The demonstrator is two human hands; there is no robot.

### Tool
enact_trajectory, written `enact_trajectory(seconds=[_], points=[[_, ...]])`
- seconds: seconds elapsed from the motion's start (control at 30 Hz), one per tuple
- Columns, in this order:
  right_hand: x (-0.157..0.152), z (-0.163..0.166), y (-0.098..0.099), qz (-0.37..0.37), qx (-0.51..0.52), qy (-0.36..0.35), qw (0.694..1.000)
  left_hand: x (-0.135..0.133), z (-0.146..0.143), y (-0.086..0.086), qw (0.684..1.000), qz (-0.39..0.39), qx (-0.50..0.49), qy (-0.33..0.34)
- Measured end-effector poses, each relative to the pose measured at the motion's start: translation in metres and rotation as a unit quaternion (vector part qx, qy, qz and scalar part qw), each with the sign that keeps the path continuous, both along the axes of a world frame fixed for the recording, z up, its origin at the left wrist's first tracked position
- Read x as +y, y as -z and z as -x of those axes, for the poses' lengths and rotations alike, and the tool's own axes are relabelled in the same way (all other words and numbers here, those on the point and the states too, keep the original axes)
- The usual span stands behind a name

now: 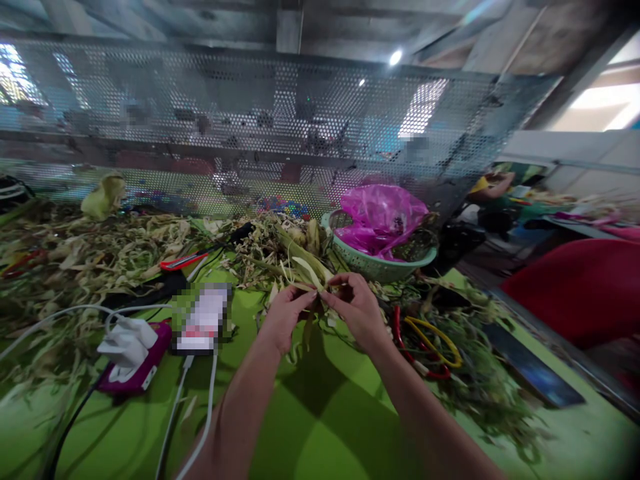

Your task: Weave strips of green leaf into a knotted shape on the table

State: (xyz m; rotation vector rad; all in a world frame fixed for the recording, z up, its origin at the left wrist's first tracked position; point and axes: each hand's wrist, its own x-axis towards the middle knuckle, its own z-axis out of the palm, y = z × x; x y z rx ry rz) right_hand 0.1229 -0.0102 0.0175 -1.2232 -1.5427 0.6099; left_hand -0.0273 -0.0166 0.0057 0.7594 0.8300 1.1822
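Both my hands meet over the green table (310,427), near its middle. My left hand (286,312) is closed, pinching pale dried leaf strips (310,270). My right hand (356,308) is closed too, fingers curled round the same bundle of strips from the other side. The strips run up and back from my fingers toward a heap of dried leaves (280,243). A few strips hang down between my wrists.
A teal basket (380,267) lined with a pink plastic bag (383,213) stands behind my right hand. Red and yellow-handled scissors (430,347) lie to the right. A phone (203,319), purple power bank (133,363) and white cables lie left. Perforated metal screen (250,113) behind.
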Motion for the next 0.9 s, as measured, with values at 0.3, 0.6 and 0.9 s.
enact_trajectory(seconds=[0.3,0.6,0.9], points=[[0.0018,-0.0005,-0.0026,0.091,0.097,-0.121,0.984,0.0015,-0.0016,-0.0050,1.000,-0.019,-0.001,0.007],[0.0009,0.0012,-0.0007,0.100,0.123,-0.117,0.980,0.0036,-0.0038,0.0028,0.989,-0.103,0.100,-0.018],[-0.0006,0.0023,-0.0013,0.110,0.155,-0.109,0.976,-0.0027,-0.0030,-0.0042,0.998,-0.040,0.018,0.046]])
